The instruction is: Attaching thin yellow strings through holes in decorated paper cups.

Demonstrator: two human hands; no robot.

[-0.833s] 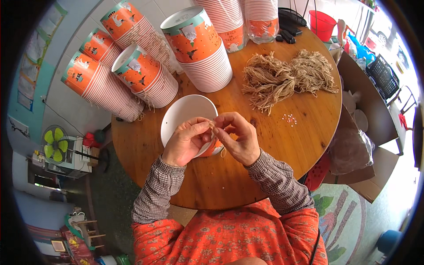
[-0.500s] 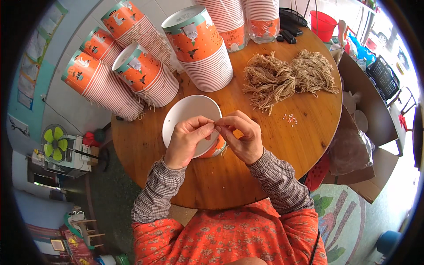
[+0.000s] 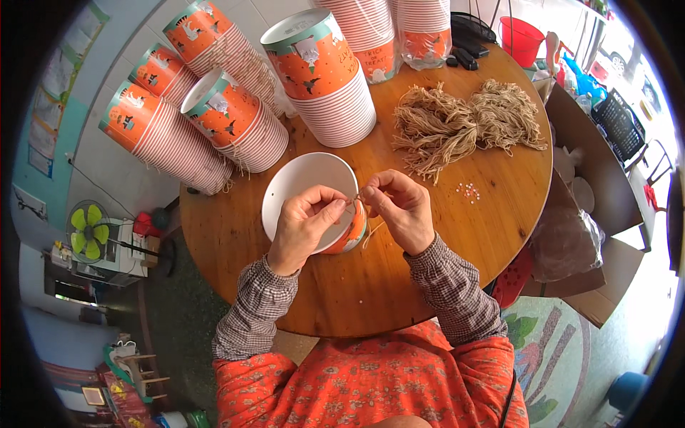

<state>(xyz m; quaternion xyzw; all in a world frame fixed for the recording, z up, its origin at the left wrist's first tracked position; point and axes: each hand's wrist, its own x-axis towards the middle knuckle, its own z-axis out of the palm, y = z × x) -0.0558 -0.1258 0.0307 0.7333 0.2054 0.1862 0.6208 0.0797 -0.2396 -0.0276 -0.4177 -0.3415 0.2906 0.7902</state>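
A paper bucket [image 3: 277, 187], white inside and orange with a teal band outside, lies tilted on the table with its mouth toward me. My left hand [image 3: 307, 222] reaches over its rim and pinches a thin tan string [image 3: 365, 235] by the bucket's right edge. Just to the right, my right hand [image 3: 401, 211] pinches the same string between thumb and fingertips. A loose end of the string hangs beside the bucket's wall. Beyond my right hand lie a bundle of tan strings [image 3: 467, 128] and a scatter of small pale and red beads [image 3: 468, 192].
Stacks of nested orange buckets [image 3: 332, 114] stand at the back and left of the round wooden table [image 3: 399, 299]. Black items [image 3: 467, 57] lie at the far edge. Cardboard boxes [image 3: 592, 250] stand right of the table, and a green fan [image 3: 88, 230] is at the left.
My right hand has moved a little right, away from the left, and the string now shows between them. My left hand has stayed nearly in place.
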